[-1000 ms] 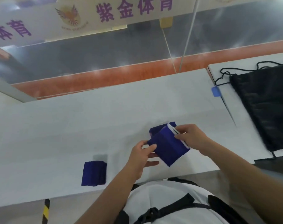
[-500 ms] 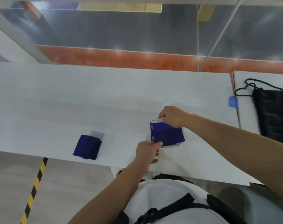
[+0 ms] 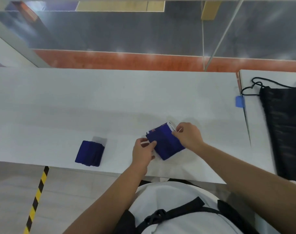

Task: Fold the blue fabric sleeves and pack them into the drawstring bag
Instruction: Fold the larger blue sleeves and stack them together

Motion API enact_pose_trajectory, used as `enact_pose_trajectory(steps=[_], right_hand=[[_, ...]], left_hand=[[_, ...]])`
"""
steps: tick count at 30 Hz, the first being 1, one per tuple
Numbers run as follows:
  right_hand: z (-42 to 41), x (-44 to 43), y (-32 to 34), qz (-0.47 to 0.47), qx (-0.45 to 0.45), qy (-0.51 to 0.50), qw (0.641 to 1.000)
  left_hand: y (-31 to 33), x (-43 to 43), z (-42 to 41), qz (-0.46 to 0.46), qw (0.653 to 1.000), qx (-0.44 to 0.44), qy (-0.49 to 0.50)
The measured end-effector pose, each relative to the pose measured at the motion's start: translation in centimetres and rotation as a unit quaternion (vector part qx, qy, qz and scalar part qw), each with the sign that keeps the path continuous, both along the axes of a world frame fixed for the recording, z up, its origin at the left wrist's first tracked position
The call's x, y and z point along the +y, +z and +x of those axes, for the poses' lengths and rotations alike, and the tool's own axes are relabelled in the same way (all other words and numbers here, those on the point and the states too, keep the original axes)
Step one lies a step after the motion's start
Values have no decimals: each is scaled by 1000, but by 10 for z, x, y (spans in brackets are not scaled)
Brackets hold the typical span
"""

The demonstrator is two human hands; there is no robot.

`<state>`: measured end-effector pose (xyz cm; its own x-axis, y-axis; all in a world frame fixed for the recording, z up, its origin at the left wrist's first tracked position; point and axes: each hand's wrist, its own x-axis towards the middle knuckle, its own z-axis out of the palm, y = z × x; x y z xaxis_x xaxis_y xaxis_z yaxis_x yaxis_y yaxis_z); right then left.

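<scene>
A folded blue fabric sleeve (image 3: 164,144) with a white edge lies on the white table (image 3: 110,102), near its front edge. My left hand (image 3: 143,151) pinches its left corner and my right hand (image 3: 187,135) grips its upper right edge. A second folded blue sleeve (image 3: 89,153) rests alone further left on the table. The black drawstring bag (image 3: 285,125) lies flat on the neighbouring table at the far right, its cords looped at the top.
A blue tag (image 3: 239,101) sits at the gap between the two tables. Beyond the table is a grey and orange floor behind a glass pane. Yellow-black tape (image 3: 37,196) marks the floor at lower left.
The sleeve in my hands has turned from lying square to a diagonal lie, and both hands have shifted their grip on it. The camera view has swung left.
</scene>
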<state>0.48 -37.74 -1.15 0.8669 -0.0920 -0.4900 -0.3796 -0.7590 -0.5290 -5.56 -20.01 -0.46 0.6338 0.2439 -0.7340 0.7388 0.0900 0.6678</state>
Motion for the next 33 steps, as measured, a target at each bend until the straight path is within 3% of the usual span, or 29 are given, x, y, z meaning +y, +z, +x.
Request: enact_pose_trajectory(steps=[6,9,18,25,33], right_hand=[[-43,43,-6,57,-2,-97,994],[-50,62,-4,94,34,-116,988],[-62,103,10,101,28,-220,970],[-73,113,8,143,23,-343,928],[-77,125,6,141,2,-396,907]], left_hand=[[2,39,-2,193,971,-90,-106],[0,61,-3,226,960,-100,-130],[4,97,16,161,969,-102,-159],[4,99,26,124,966,-136,-183],[1,107,35,107,964,-131,-205]])
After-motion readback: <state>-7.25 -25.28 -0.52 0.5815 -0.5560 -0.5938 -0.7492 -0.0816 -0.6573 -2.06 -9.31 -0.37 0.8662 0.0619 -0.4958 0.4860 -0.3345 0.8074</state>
